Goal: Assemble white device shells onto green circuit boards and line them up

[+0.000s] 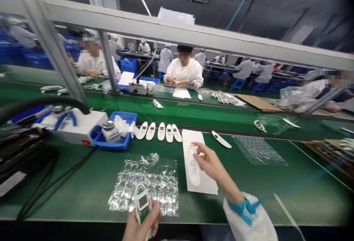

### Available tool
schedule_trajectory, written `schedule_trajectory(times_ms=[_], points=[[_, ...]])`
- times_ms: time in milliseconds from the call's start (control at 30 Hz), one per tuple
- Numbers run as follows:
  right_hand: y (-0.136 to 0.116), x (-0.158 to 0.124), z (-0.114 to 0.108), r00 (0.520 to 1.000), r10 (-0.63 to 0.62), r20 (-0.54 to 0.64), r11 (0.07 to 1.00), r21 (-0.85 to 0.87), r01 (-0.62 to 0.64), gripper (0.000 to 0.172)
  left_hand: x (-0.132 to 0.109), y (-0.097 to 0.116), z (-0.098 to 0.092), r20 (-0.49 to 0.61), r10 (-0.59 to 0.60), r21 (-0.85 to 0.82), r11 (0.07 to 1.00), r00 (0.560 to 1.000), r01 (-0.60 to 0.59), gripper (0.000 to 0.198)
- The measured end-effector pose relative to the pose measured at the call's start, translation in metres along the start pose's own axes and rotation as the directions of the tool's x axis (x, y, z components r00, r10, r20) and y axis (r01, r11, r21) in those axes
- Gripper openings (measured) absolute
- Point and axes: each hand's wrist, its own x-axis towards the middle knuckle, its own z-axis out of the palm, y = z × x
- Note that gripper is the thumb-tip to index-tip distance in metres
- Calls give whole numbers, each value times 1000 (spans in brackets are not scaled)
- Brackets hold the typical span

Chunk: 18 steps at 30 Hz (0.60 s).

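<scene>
My left hand (145, 219) is wrapped around a white handset shell with a green circuit board and a small grey screen (143, 201), held upright at the table's front edge. Over a sheet of white paper (207, 182), the fingers of my right hand (206, 159) are curled at the upper part of a white handset cover (194, 172), slightly blurred. A blue wrist strap (245, 209) circles my right wrist. Just behind my left hand lies a clear plastic blister tray (155, 182).
Several white handset covers (161, 131) stand in a row beside a blue bin (113, 145) with a metal-topped bottle. Another cover (221, 139) lies right of the paper. A white box (80, 126) with a red switch and black cables occupies the left. Co-workers sit across the green conveyor (177, 117).
</scene>
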Motion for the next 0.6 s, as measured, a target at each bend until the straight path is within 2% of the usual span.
schedule_trajectory(times_ms=[67, 100, 167, 233, 367, 467, 600], points=[[-32, -26, 42, 983, -62, 171, 951, 308, 7, 34, -1, -3, -2, -17, 11, 15, 1000, 1000, -11, 65], [-46, -36, 62, 968, -94, 234, 924, 383, -3, 31, -2, -4, -5, -27, 30, 38, 999, 999, -28, 64], [-67, -43, 95, 933, -152, 325, 909, 417, 3, 23, -3, -5, -16, -64, 74, 94, 993, 995, -68, 57], [-78, -33, 121, 919, -207, 335, 934, 347, 84, 16, -2, -4, -32, -115, 126, 154, 982, 985, -107, 55], [-79, 7, 161, 947, -263, 182, 963, -7, 269, 16, 0, -1, -65, -242, 188, 222, 966, 952, -134, 51], [-76, 23, 184, 965, -218, 143, 932, -263, 249, 13, -2, 2, -81, -287, 216, 231, 961, 933, -151, 48], [-74, 22, 197, 984, -152, 95, 919, -353, 177, 12, -9, 8, -89, -303, 234, 202, 963, 924, -178, 47]])
